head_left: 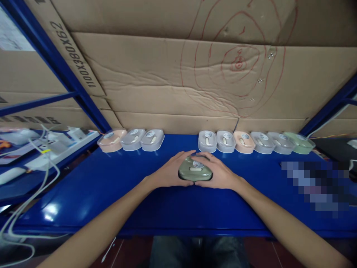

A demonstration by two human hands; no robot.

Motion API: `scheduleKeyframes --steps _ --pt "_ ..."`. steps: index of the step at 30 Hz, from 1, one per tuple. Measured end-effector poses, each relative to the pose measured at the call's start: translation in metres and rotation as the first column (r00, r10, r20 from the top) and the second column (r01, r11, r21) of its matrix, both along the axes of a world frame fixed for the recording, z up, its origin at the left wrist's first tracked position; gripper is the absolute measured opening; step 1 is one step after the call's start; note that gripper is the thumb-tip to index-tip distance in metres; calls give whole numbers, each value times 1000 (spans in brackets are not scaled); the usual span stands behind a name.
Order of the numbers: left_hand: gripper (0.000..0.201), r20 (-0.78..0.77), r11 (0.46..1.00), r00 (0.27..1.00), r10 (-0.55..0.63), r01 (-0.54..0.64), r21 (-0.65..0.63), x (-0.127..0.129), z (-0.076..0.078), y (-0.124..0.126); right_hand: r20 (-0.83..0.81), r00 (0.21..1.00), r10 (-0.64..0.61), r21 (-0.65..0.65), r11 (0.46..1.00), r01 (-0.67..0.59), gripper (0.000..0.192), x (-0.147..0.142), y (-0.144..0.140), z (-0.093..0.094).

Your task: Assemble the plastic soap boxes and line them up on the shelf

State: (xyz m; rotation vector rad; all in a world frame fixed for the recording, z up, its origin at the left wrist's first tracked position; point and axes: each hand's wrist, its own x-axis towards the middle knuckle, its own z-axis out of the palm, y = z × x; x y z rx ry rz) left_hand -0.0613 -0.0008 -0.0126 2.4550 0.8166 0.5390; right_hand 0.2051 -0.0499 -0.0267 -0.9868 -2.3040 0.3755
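Both of my hands are closed around a green lidded box [198,175] at the middle of the blue shelf. My left hand [169,172] wraps its left side and my right hand [221,172] its right, with the thumbs nearly meeting at the front. On its lid are a round sticker and a pale oblong tab. Beyond my hands, similar boxes stand along the back: to the left a peach box [112,141] and two grey boxes, to the right several more, including another peach box [243,143] and a light green box [299,144] at the end.
A cardboard sheet [156,67] with red rings drawn on it rises behind the blue shelf [178,212]. Blue posts [86,108] frame it. White cables [47,178] and a power strip [61,145] lie at the left. A pixelated patch covers something at the right.
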Motion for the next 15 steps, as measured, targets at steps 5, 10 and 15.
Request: scheduleKeyframes --steps 5,10,15 --pt "126 23 999 1000 17 -16 -44 2 -2 1 -51 998 26 -25 999 -27 96 3 4 -4" --pt "134 98 990 995 27 -13 -138 3 4 0 -131 991 15 -50 998 -22 89 1 6 -5" --pt "153 203 977 979 24 19 -210 1 -2 2 -254 966 -41 -87 996 20 74 0 5 0"
